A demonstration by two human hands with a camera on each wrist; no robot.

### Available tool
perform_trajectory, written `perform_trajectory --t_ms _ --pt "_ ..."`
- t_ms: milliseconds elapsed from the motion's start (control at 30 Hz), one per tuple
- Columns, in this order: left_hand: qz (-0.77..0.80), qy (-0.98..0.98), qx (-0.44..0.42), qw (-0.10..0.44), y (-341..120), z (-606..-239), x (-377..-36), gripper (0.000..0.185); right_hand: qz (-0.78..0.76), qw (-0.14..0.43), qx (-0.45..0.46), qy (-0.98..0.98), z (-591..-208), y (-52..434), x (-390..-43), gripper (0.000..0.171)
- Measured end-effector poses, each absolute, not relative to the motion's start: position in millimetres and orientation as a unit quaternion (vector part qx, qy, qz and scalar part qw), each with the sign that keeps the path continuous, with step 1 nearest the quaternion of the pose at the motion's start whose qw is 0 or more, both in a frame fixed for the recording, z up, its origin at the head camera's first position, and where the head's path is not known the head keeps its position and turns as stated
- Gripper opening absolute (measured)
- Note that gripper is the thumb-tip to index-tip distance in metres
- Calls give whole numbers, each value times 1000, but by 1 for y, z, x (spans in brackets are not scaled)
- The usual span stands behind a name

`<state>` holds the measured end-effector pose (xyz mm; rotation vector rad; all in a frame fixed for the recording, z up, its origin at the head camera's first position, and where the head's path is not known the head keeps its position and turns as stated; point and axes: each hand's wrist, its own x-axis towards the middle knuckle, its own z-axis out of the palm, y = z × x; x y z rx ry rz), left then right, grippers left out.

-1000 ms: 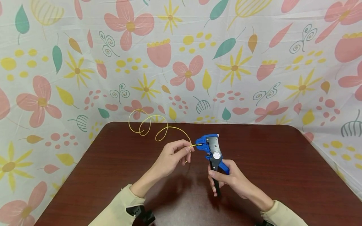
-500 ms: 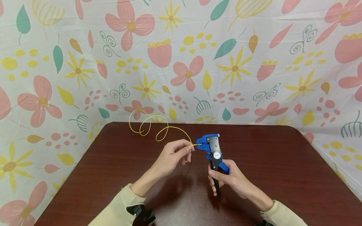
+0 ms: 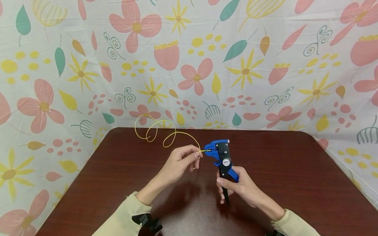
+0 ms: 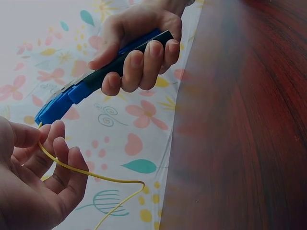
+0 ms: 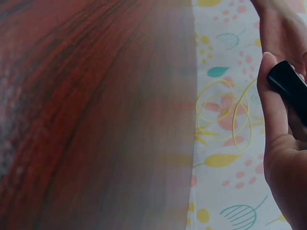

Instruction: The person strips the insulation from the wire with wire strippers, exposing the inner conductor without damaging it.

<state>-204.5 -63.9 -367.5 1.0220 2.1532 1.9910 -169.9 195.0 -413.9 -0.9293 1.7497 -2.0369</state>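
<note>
Head view shows the left hand (image 3: 180,163) pinching a yellow wire (image 3: 165,132) into the blue stripper (image 3: 222,157) gripped by the right hand (image 3: 239,186) above the table (image 3: 295,183), the left wrist view confirms both grips, the right wrist view shows the thumb on a black handle (image 5: 288,86)

— Is anything changing since a second ago?
— The right hand (image 3: 240,186) is squeezing the wire stripper (image 3: 221,157) handles closer together, and the tool is tilting slightly upright beside the left fingers (image 3: 192,155).
</note>
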Motion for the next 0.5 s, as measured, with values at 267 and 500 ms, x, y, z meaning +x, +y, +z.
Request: perform_trajectory --t_ms 267,500 --pt "637 696 330 12 -64 -367 -206 17 -701 146 -319 621 -414 194 -170 10" --pt "640 696 326 14 -63 -368 -206 17 -689 145 -308 640 -413 195 -170 9"
